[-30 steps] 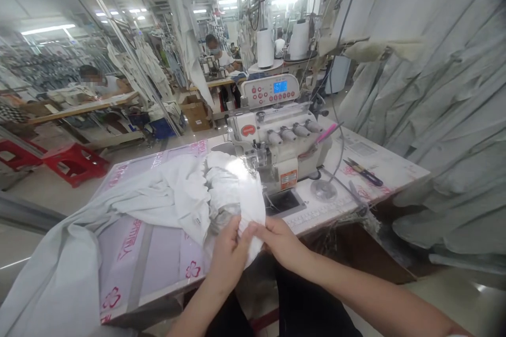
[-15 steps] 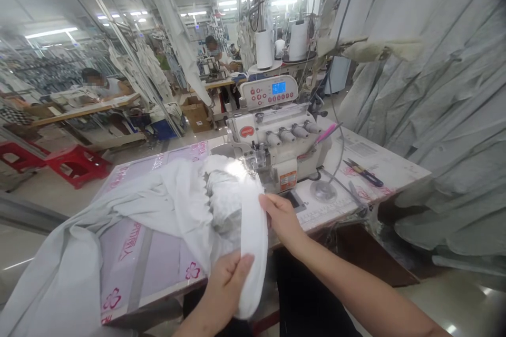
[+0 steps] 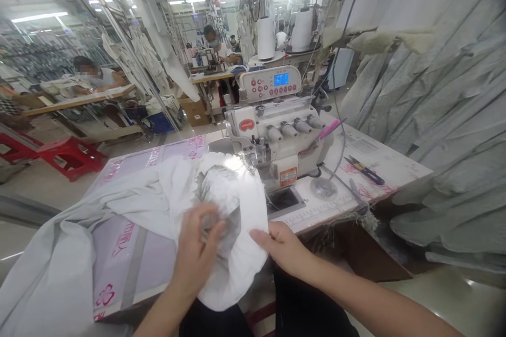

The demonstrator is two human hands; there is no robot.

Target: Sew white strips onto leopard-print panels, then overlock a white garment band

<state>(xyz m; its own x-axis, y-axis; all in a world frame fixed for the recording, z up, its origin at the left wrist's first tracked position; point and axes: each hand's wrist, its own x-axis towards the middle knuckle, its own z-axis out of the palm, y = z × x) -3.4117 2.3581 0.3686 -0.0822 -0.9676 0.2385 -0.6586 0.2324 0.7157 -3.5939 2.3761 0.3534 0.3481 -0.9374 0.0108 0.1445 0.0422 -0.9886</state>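
Observation:
White fabric [image 3: 253,205] in a ring, with a smooth band along its right side, runs up to the presser foot area of an overlock sewing machine [image 3: 272,131]. My right hand [image 3: 282,247] is closed on the band's outer edge, thumb on top. At the inner, ruffled side of the ring, my left hand [image 3: 200,247] is a little blurred, its thumb and fingers apart, with nothing plainly gripped. The rest of the white cloth [image 3: 59,258] trails left across the table and hangs over its edge. Bright lamp light hides the stitching point.
Thread snips [image 3: 366,170] lie on the table's right side, near a round clear dish [image 3: 323,188]. Thread cones [image 3: 265,39] stand behind the machine. Hanging cloth [image 3: 446,131] fills the right. Red stools [image 3: 73,158] and people at other machines are at the left and back.
My left hand has let go of the lower band and moved up and left to the ring's inner side. My right hand has slid down along the band, which now spreads wider.

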